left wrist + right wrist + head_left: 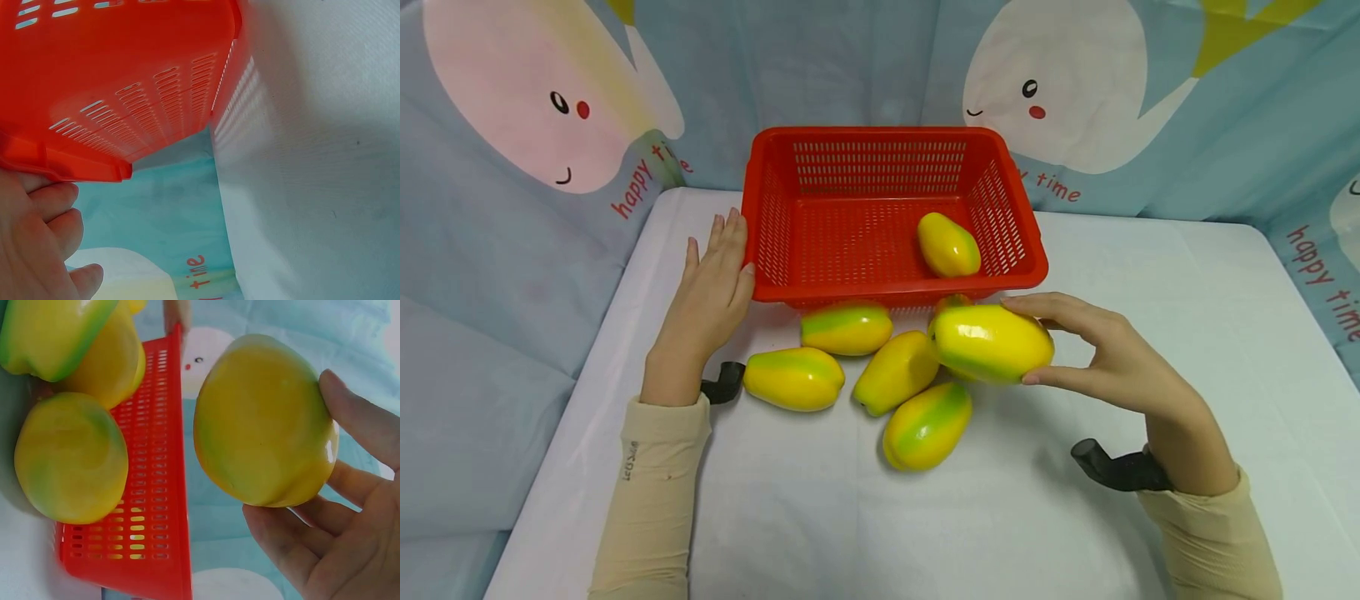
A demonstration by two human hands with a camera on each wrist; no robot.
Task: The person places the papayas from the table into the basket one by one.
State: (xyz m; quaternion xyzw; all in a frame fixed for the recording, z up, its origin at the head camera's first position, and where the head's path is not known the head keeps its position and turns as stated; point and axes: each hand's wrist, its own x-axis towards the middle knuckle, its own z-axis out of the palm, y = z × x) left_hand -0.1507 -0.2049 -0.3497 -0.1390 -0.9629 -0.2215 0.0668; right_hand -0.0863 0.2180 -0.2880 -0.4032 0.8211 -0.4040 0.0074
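A red plastic basket point(880, 292) with slotted walls stands at the back of the table. My left hand point(709, 287) rests against its left rim with the fingers extended. My right hand point(1105, 354) grips a yellow-green papaya point(992, 342) between thumb and fingers, raised in front of the basket's front right. In the right wrist view this papaya point(265, 425) is well above the table, beside the rim. One papaya point(950, 247) lies inside the basket at the right. Several others, such as a papaya point(928, 427), lie before the basket; one is mostly hidden behind the held one.
A white cloth point(850, 533) covers the table. Behind it hangs a blue curtain point(865, 58) with whale prints, close to the basket's back. A black camera mount point(1120, 468) sticks out from the right wrist, another mount point(724, 383) from the left, near a papaya point(793, 379).
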